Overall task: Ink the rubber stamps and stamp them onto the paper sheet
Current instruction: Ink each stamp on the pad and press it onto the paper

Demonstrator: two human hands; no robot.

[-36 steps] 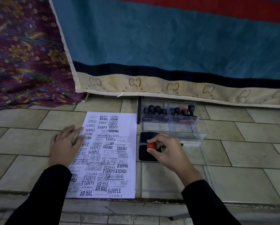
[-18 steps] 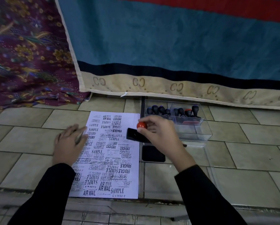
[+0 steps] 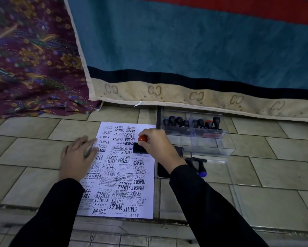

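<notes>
My right hand (image 3: 158,147) grips the stamp (image 3: 140,148) by its round red knob, flat black base over the paper (image 3: 124,177), which my left hand (image 3: 76,157) pins with straight fingers.

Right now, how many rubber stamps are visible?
10. Clear box: four in the left compartment, four in the right. One red-knobbed stamp in the right hand, on the paper. One blue-tipped stamp beside the ink pad. More may be hidden.
</notes>
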